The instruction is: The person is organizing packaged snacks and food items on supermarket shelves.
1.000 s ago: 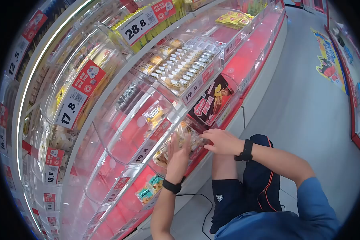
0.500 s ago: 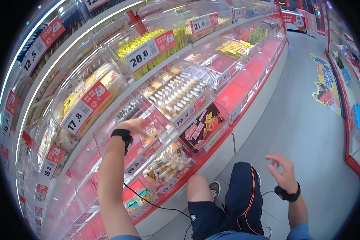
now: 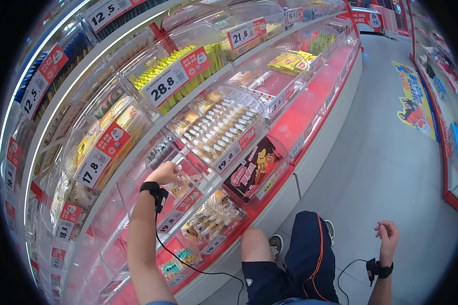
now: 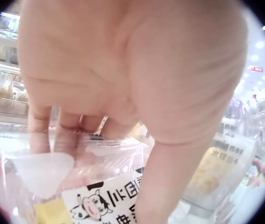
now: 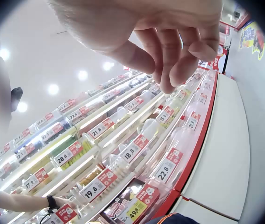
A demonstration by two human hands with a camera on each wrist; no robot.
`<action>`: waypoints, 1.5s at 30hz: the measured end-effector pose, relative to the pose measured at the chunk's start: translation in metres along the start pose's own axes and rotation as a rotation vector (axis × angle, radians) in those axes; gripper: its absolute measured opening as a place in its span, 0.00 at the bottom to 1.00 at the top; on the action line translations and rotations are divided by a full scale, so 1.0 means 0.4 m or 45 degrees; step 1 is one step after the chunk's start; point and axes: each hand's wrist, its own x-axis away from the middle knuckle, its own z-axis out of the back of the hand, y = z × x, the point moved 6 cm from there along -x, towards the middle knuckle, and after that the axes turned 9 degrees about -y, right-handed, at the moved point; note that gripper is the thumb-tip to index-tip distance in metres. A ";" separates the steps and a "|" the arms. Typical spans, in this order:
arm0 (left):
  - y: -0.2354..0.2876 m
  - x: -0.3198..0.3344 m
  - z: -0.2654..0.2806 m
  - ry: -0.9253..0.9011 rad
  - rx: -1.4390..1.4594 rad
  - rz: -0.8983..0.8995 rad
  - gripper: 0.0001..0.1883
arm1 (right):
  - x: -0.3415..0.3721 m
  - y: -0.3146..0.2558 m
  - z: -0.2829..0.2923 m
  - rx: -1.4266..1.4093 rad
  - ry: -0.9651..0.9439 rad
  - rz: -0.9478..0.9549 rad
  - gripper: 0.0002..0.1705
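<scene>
My left hand (image 3: 163,174) is at a clear bin in the lower rows of the display. In the left wrist view its fingers (image 4: 40,128) bend behind a clear plastic lid (image 4: 118,161) with a translucent white tab (image 4: 43,170), the thumb on the near side; the fingertips are partly hidden. Through the plastic a packet (image 4: 92,205) with a cow print shows close below the palm. Away from the shelves, my right hand (image 3: 388,238) hangs over the aisle floor, fingers loosely bent and holding nothing; the right wrist view shows the same hand (image 5: 165,42).
Clear bins of wrapped snacks (image 3: 219,127) rise in curved rows with price tags. A dark red box (image 3: 254,168) stands right of a lower bin of packets (image 3: 213,216). Thin cables hang from both wrists. Across the grey aisle (image 3: 351,147) stands another shelf (image 3: 445,168).
Both hands have left the lower packet bin. The left moved up and left to the bin above, its fingers now at the lid. The right swung out over the aisle, then lower and farther right.
</scene>
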 end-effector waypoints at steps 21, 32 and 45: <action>0.431 0.456 -0.129 0.802 1.494 -0.618 0.14 | -0.054 -0.445 -0.730 -0.410 -1.297 0.414 0.35; 0.290 0.392 -0.347 0.693 0.952 -0.295 0.15 | -0.046 -0.357 -0.662 -0.686 -1.064 0.066 0.19; 0.142 0.303 -0.514 0.800 0.024 0.132 0.30 | 0.006 -0.314 -0.587 -0.986 -0.697 -0.101 0.17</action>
